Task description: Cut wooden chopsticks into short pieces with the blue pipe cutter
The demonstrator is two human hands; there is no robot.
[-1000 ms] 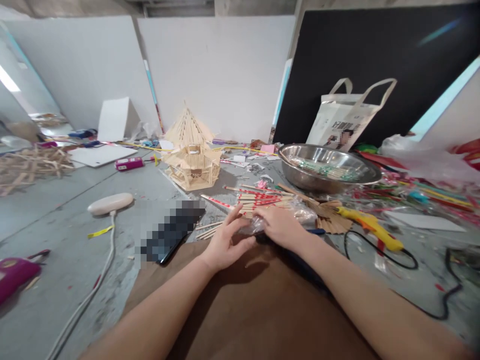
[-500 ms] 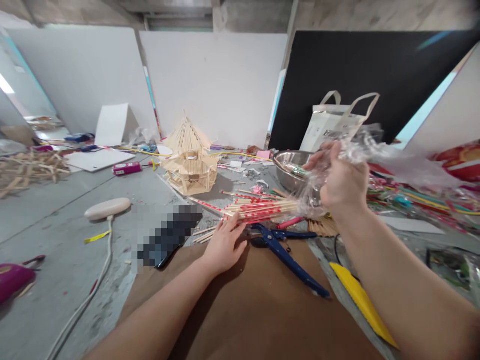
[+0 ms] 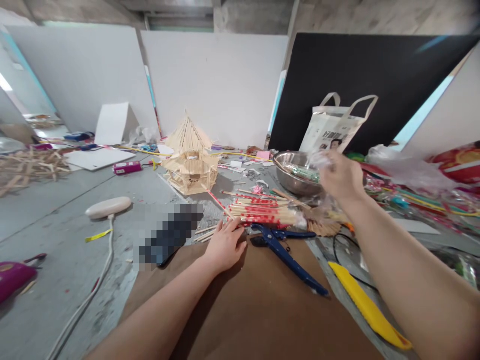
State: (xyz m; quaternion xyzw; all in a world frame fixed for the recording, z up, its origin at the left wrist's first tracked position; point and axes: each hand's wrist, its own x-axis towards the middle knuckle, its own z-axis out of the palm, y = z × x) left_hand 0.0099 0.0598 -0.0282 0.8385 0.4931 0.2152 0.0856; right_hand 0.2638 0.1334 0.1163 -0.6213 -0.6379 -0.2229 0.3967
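Note:
My left hand (image 3: 225, 246) lies flat and open at the far edge of a brown board (image 3: 262, 315), its fingertips touching the near ends of a bundle of chopsticks in red-and-white wrappers (image 3: 264, 215). My right hand (image 3: 340, 178) is raised over the rim of a steel bowl (image 3: 290, 177), fingers curled around a scrap of clear plastic wrap (image 3: 318, 159). More clear plastic (image 3: 408, 170) lies to its right. Blue-handled cutters (image 3: 287, 252) rest on the board just right of my left hand.
A wooden stick pavilion model (image 3: 189, 157) stands behind the chopsticks. A phone (image 3: 168, 235) and a white oval device with a cable (image 3: 108, 206) lie left. A yellow tool (image 3: 369, 307) and black cable are at the right. A white tote bag (image 3: 337, 125) leans on a black panel.
My right hand pulled the clear plastic off the chopstick bundle, lifted it up to the right, and now hovers lower over the bowl with less plastic. The left hand stayed on the chopsticks.

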